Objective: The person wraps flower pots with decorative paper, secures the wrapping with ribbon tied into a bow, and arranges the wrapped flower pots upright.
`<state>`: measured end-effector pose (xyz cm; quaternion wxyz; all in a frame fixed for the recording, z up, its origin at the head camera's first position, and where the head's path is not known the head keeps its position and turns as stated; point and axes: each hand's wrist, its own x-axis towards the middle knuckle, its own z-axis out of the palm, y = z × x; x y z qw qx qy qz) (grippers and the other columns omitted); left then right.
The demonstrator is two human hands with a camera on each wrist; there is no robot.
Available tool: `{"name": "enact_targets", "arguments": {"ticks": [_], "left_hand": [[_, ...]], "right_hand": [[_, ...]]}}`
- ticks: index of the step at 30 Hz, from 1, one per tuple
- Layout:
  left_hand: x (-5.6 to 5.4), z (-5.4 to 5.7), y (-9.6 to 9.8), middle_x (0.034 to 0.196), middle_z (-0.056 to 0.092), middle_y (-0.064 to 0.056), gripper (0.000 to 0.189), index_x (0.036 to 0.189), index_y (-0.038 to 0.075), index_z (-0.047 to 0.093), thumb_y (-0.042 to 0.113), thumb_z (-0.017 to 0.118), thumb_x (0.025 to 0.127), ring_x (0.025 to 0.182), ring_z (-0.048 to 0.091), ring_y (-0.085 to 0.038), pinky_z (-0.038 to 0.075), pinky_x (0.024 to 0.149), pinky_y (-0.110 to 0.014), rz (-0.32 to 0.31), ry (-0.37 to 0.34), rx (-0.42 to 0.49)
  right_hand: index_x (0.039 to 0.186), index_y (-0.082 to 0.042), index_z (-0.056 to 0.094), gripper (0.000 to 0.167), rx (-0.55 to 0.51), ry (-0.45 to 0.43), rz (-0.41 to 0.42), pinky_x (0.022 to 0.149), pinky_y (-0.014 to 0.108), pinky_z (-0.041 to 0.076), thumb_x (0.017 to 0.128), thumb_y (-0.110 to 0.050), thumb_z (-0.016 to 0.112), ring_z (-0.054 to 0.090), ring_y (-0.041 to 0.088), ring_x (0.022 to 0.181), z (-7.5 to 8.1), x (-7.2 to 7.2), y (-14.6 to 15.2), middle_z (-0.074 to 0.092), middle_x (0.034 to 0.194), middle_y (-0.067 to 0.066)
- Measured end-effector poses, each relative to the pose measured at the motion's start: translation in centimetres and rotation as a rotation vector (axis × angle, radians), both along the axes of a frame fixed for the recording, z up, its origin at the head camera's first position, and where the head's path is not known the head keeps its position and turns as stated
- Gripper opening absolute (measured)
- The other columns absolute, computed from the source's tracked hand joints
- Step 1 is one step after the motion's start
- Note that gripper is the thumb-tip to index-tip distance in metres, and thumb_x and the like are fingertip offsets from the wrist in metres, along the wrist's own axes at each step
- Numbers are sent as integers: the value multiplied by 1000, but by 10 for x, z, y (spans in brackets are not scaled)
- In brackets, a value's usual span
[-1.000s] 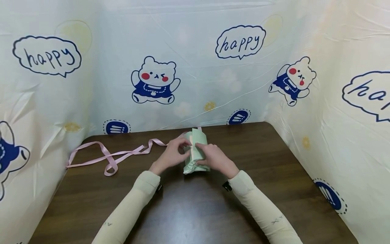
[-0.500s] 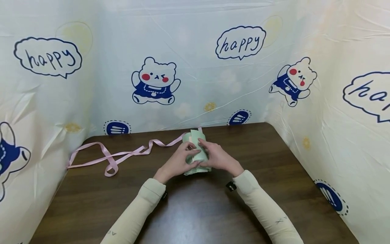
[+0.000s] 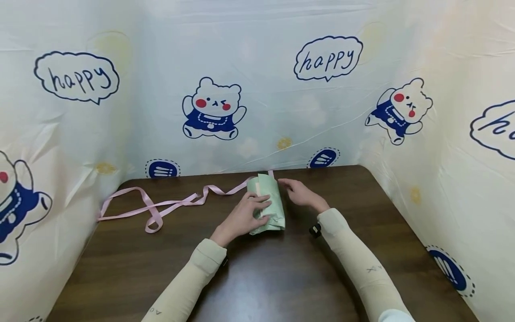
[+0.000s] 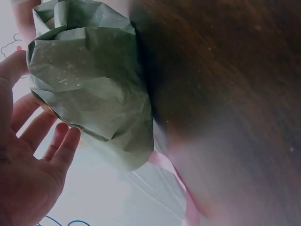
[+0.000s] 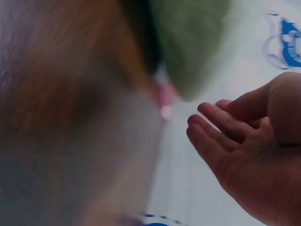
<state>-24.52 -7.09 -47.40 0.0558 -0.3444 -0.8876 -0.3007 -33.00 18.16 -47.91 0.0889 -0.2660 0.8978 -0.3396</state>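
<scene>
A parcel wrapped in pale green paper (image 3: 275,203) lies on the table, its near end crumpled and folded. My left hand (image 3: 243,215) rests on its left and top side with the fingers spread. In the left wrist view, the folded end of the green paper (image 4: 89,89) is beside my fingers. My right hand (image 3: 299,194) hovers just right of the parcel, apart from it, with relaxed fingers holding nothing. A pink ribbon (image 3: 219,191) runs from under the parcel's far part to the left. Its short other end (image 3: 270,173) pokes out behind the parcel.
The ribbon's long tail lies in loose loops (image 3: 154,219) on the left of the dark wooden table (image 3: 257,277). A pale curtain (image 3: 265,107) printed with bears and the word "happy" hangs along the table's back and sides.
My right hand has left the parcel and moved to its right side. My left hand stays on the parcel. The view has shifted slightly.
</scene>
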Motion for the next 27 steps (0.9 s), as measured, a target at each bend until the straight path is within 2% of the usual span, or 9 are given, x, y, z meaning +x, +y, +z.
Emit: {"name": "enact_targets", "arguments": {"ticks": [4, 7, 10, 13, 18, 22, 24, 27], "left_hand": [[0, 0, 1, 149, 56, -1, 45, 137, 12, 65, 27, 71, 96, 119, 46, -20, 47, 92, -38, -1, -9, -12], [0, 0, 1, 149, 56, 0, 45, 137, 13, 65, 27, 71, 95, 115, 45, -20, 46, 91, -38, 7, -7, -16], [0, 1, 1, 149, 56, 1, 45, 136, 13, 66, 27, 72, 94, 112, 45, -19, 46, 90, -37, 18, -4, -21], [-1, 1, 1, 148, 57, 0, 44, 136, 13, 66, 26, 72, 94, 111, 45, -20, 45, 90, -37, 13, -3, -12], [-1, 1, 3, 148, 56, -2, 44, 136, 12, 65, 26, 71, 95, 109, 44, -21, 44, 90, -37, -1, -13, -7], [-2, 1, 3, 149, 56, -1, 45, 137, 12, 65, 26, 72, 95, 109, 43, -21, 44, 90, -36, 4, -15, -11], [-1, 1, 2, 149, 56, -1, 45, 137, 12, 65, 25, 71, 95, 107, 43, -20, 43, 88, -36, 5, -21, -11], [-1, 1, 0, 149, 55, -1, 45, 138, 13, 64, 25, 71, 95, 104, 42, -18, 42, 85, -34, 9, -23, -14]], "right_hand": [[154, 6, 36, 61, 132, -42, 22, 118, 54, 32, 93, 11, 36, 31, 41, 149, -18, -17, 1, 34, 160, 24], [155, 5, 35, 65, 175, -52, 19, 121, 54, 26, 90, 13, 36, 20, 41, 153, -25, -25, -3, 26, 165, 23], [157, 2, 33, 68, 194, -57, 21, 121, 53, 27, 89, 13, 37, 14, 40, 155, -27, -33, -9, 23, 166, 21], [158, 0, 31, 70, 223, -71, 34, 119, 52, 31, 89, 12, 38, 18, 41, 154, -25, -38, -15, 23, 165, 23], [157, -1, 34, 66, 309, -95, 25, 117, 51, 35, 91, 8, 39, 26, 42, 151, -19, -39, -18, 25, 163, 28], [157, -5, 37, 64, 383, -104, -18, 106, 45, 42, 94, 5, 39, 30, 40, 150, -14, -37, -14, 24, 164, 26], [156, -8, 40, 62, 423, -103, -45, 106, 45, 41, 95, 4, 39, 29, 39, 150, -11, -35, -9, 27, 164, 24], [154, -9, 45, 60, 463, -93, -86, 116, 50, 35, 96, 4, 41, 27, 40, 151, -9, -30, 2, 33, 161, 25]]}}
